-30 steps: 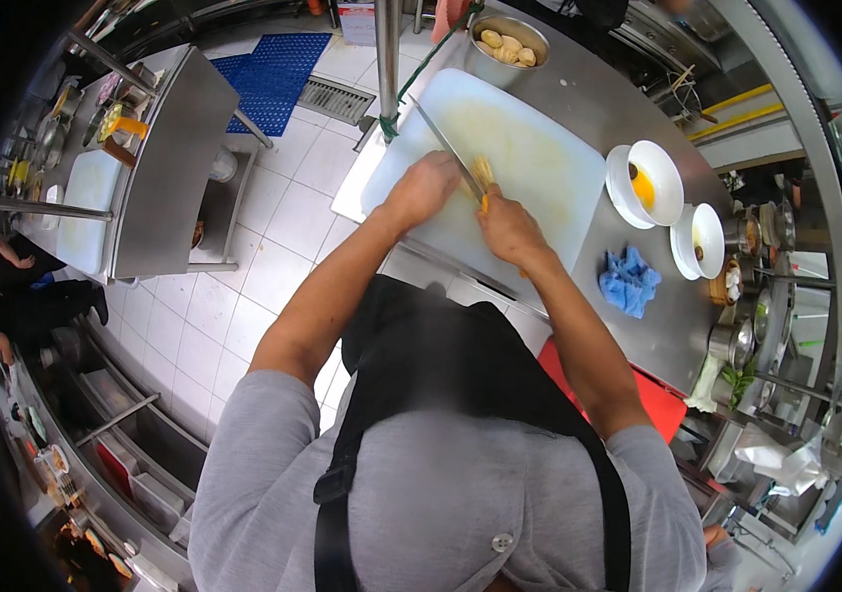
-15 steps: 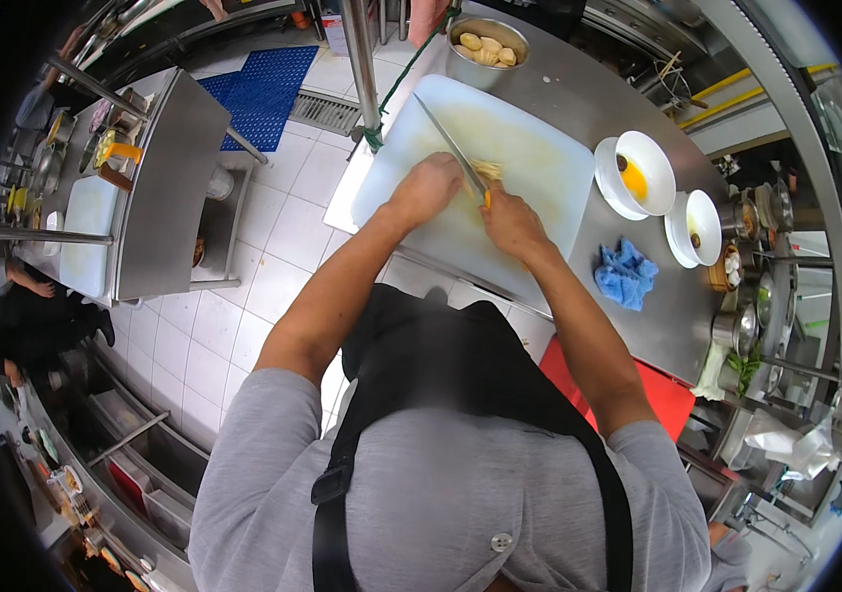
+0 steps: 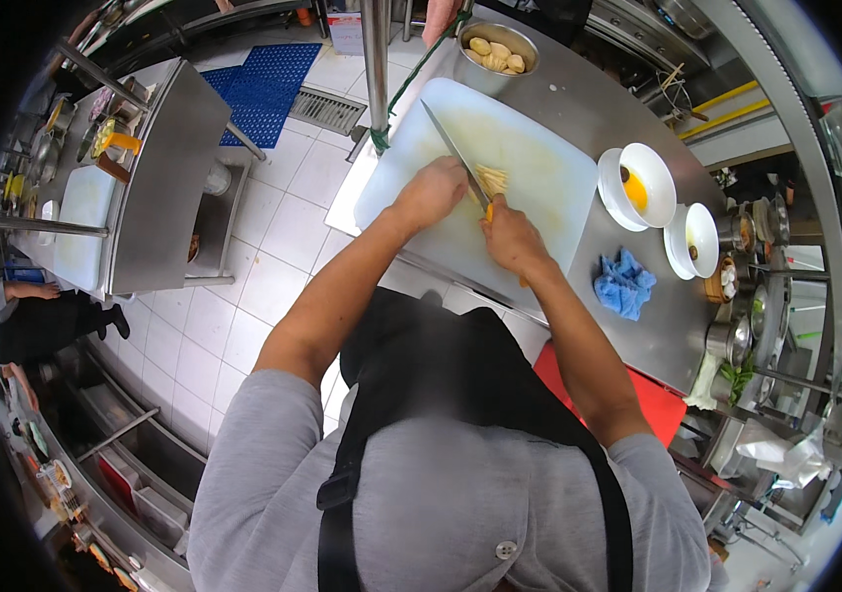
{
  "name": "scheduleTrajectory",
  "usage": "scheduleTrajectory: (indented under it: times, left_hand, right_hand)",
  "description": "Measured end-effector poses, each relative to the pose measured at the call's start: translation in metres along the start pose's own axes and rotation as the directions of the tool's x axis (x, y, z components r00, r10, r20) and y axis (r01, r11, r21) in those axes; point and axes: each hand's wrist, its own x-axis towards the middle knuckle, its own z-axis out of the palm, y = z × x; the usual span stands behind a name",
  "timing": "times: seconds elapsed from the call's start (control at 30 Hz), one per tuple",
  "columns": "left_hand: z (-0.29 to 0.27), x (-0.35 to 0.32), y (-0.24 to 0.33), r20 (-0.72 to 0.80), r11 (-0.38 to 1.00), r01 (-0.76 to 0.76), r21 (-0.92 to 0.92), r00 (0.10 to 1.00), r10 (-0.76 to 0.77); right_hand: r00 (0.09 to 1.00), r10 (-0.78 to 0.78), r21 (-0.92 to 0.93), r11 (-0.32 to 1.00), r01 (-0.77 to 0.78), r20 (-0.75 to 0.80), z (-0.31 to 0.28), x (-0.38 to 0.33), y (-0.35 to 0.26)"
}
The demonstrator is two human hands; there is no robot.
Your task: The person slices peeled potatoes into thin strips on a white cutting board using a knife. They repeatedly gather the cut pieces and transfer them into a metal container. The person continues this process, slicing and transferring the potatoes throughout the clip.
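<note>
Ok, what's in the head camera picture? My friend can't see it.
A person's right hand holds a knife on a white cutting board beside pale yellow strips, with the left hand close by. A metal bowl of pale food stands behind the board, white bowls and a blue cloth to the right.

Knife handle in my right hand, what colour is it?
The knife handle shows orange-yellow in the head view, mostly covered by the right hand.

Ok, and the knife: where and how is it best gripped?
I'd take the knife by its yellow handle, from the near right, where the right hand grips it. The long blade points away to the far left, with the left hand close beside it, so the blade end looks the wrong side to approach.
</note>
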Motion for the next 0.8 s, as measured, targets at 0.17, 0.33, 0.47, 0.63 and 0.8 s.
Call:
scheduleTrajectory:
  times: [0.17,0.33,0.47,0.63,0.8]
  left_hand:
    - [0.001,-0.001,0.005,-0.120,0.999,-0.029,-0.036,0.992,0.024]
    - [0.003,-0.002,0.001,-0.073,1.000,-0.003,-0.023,0.997,0.001]
    - [0.005,-0.002,-0.002,-0.075,0.999,-0.032,0.025,0.997,0.034]
    - [0.001,-0.001,0.000,-0.056,0.995,-0.076,0.065,0.995,0.080]
    - [0.006,-0.004,-0.001,-0.112,1.000,-0.010,-0.012,0.994,0.009]
  right_hand:
    - [0.999,0.036,0.006,0.999,-0.037,0.023,-0.004,-0.011,-0.001]
    - [0.999,0.028,-0.013,1.000,-0.028,0.035,-0.017,-0.014,-0.010]
    - [1.000,0.024,0.004,1.000,-0.024,0.009,0.005,0.000,0.002]
    - [0.999,0.031,0.032,0.999,-0.032,0.036,0.001,-0.006,0.003]
    - [1.000,0.001,0.013,1.000,-0.001,0.023,-0.008,-0.008,-0.006]
